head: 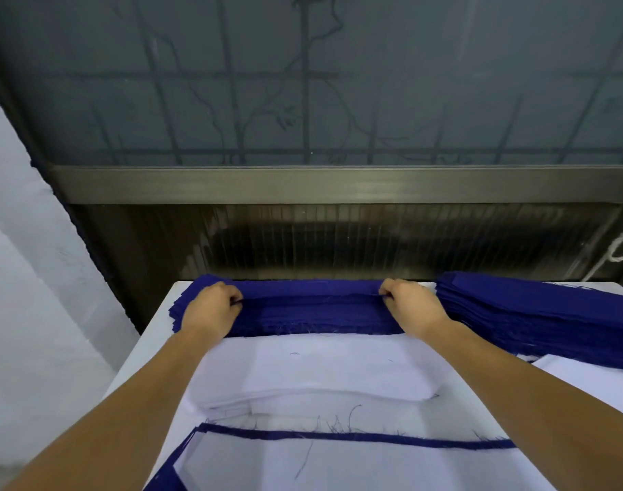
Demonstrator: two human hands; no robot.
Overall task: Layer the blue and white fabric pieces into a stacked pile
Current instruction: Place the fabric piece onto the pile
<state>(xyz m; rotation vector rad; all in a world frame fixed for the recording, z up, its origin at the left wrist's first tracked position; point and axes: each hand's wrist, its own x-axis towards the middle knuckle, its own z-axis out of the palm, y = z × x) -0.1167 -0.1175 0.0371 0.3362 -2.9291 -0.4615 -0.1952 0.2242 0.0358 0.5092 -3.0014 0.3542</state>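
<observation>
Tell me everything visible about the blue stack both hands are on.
The blue fabric stack is a thick pile of dark blue woven pieces with frayed, thready edges, lying flat along the far edge of the white table. The left hand and right hand pinch its top layer at either end. White fabric borders its near edge.

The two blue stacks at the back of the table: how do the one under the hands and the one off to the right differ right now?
The centre blue stack lies straight across the far edge, with the left hand and right hand each pinching its top layer; the right blue stack lies angled and untouched. The centre stack shows whole; the right one runs out of frame. Both are the same dark blue with frayed edges, beside white fabric.
</observation>
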